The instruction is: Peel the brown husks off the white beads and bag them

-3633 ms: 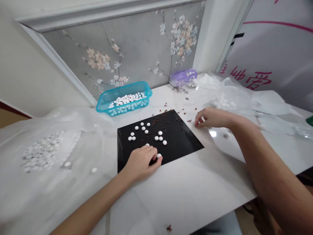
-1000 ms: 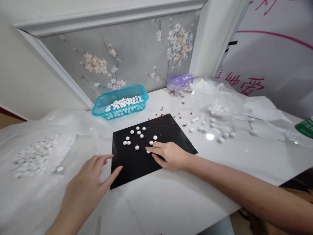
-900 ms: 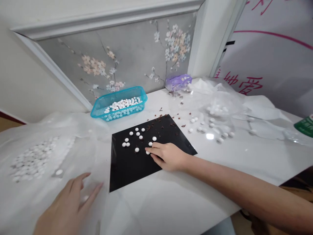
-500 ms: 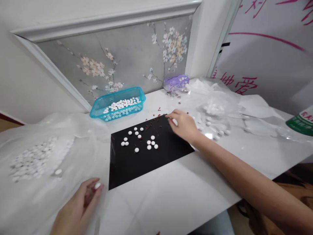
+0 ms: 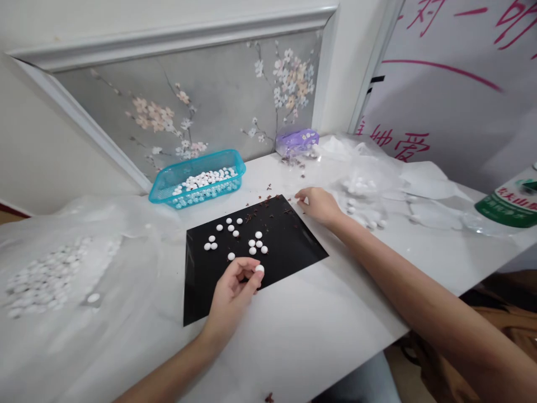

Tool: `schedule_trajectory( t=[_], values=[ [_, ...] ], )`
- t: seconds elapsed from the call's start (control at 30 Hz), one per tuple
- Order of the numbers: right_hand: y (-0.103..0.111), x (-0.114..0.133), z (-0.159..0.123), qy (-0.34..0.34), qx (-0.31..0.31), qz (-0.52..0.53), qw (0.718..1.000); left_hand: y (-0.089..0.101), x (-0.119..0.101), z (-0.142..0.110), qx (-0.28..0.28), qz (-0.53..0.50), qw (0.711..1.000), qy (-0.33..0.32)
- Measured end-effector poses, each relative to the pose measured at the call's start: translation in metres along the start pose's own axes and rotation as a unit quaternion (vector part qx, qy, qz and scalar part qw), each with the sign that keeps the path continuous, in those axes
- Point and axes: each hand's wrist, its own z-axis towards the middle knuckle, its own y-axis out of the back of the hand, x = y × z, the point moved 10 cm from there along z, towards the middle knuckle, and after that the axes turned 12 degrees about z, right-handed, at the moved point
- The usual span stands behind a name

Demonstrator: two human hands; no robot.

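Observation:
My left hand (image 5: 232,294) is closed, pinching a round white piece (image 5: 259,269) between thumb and fingertips over the front of a black sheet (image 5: 289,249). Behind it on the sheet lie several like white pieces in small groups; one group (image 5: 259,244) is close to my fingertips. My right hand (image 5: 319,205) is beside the sheet's right back edge, its thumb and finger drawn together. Whether anything is between those fingertips I cannot make out. Small reddish-brown bits (image 5: 262,207) are scattered near it, on the sheet's back part and the white table.
A blue basket (image 5: 197,162) of white pieces stands against the wall. On the left, plastic sheeting (image 5: 138,280) bears a heap of white pieces (image 5: 46,274). Behind my right hand are a purple packet (image 5: 297,141) and clear plastic bags (image 5: 377,162). A green-labelled bottle (image 5: 509,204) is at right.
My left hand has brought a white piece from the left plastic sheeting to above the black sheet. My right hand left a white piece in the group, then went to the brown bits.

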Motion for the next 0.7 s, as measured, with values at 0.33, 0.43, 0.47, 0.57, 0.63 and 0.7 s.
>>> schedule_trajectory(
  t=[0.33,0.43,0.47,0.57,0.63,0.7],
  values=[
    [-0.055,0.091,-0.059,-0.026,0.189,0.644,0.741,0.012,0.019,0.003,-0.046,-0.146,0.985,0.076],
    [-0.073,0.097,-0.071,-0.060,0.231,0.675,0.698,0.012,0.023,0.002,-0.054,-0.169,0.980,0.091],
    [-0.077,0.098,-0.074,-0.065,0.244,0.677,0.692,0.011,0.025,0.002,-0.053,-0.172,0.979,0.094],
    [-0.083,0.105,-0.080,-0.058,0.285,0.676,0.677,0.010,0.027,0.003,-0.047,-0.177,0.978,0.094],
    [-0.086,0.109,-0.084,-0.050,0.301,0.672,0.674,0.009,0.028,0.003,-0.045,-0.181,0.978,0.091],
    [-0.087,0.111,-0.086,-0.046,0.303,0.671,0.676,0.010,0.030,0.003,-0.046,-0.184,0.978,0.090]
  ],
)
